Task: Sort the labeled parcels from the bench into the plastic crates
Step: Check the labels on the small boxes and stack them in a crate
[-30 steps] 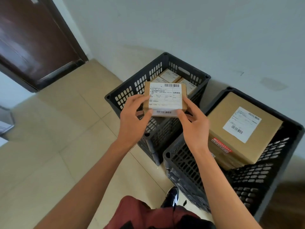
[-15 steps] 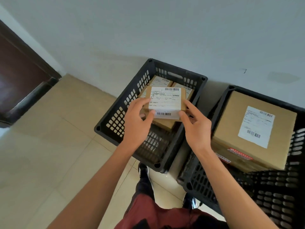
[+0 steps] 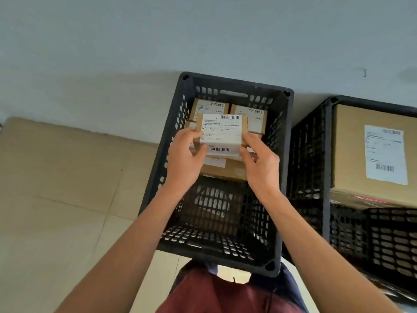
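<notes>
A small brown parcel [image 3: 222, 133] with a white barcode label is held over the left black crate [image 3: 285, 141]. My left hand [image 3: 184, 161] grips its left edge and my right hand [image 3: 261, 163] grips its right edge. Below it inside that crate lie other labeled parcels: two small ones [image 3: 209, 107] at the far end and a larger one [image 3: 228, 169] underneath. The near half of the crate floor is bare.
A second black crate [image 3: 327, 177] stands to the right, holding a large brown box [image 3: 352, 154] with a white label. Both crates sit on a beige tiled floor [image 3: 67, 188] against a pale wall [image 3: 203, 30]. My red-clad legs are at the bottom.
I have stepped closer, so the view now looks straight down into the left crate. The parcel in both hands has come lower over the parcels inside. The door has left the view.
</notes>
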A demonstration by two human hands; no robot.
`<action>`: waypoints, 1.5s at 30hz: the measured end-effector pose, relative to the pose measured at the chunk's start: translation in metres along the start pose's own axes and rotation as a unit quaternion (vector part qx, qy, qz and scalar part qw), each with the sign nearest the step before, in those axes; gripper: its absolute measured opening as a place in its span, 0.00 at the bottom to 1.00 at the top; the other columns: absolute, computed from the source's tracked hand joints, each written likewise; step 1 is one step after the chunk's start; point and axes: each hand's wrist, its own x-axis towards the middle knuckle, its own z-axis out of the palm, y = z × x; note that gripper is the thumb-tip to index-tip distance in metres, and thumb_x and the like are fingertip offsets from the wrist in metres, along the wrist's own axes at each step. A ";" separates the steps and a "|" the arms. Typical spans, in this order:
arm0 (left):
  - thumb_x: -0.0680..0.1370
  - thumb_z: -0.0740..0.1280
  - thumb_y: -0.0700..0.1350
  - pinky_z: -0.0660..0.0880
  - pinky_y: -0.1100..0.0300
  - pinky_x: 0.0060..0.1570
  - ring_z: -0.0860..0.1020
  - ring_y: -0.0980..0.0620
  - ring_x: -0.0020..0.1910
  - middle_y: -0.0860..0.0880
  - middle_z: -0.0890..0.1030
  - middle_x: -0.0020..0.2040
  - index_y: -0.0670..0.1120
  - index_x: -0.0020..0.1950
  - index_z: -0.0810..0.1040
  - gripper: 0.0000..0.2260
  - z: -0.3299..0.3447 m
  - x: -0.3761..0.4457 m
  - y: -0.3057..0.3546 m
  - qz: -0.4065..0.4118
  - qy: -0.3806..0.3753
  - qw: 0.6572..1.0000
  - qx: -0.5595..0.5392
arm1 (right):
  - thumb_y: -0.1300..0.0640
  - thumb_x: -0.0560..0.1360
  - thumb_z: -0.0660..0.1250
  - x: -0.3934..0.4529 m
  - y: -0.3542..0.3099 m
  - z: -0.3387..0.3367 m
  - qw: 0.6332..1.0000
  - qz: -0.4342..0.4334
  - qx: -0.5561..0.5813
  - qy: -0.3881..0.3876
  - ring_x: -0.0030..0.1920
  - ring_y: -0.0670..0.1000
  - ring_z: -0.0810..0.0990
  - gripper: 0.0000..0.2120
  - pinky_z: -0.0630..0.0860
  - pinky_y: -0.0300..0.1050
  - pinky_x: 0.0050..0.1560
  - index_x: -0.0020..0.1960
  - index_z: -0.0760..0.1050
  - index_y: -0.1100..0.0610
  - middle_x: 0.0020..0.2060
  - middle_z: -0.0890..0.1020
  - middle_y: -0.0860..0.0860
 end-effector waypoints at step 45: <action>0.80 0.70 0.48 0.61 0.38 0.77 0.48 0.42 0.84 0.42 0.53 0.85 0.48 0.84 0.54 0.37 0.022 0.093 -0.056 0.088 -0.160 0.941 0.284 | 0.64 0.82 0.63 0.090 0.031 0.084 0.955 -0.120 -0.264 -0.066 0.85 0.57 0.46 0.34 0.50 0.42 0.80 0.85 0.53 0.56 0.85 0.49 0.54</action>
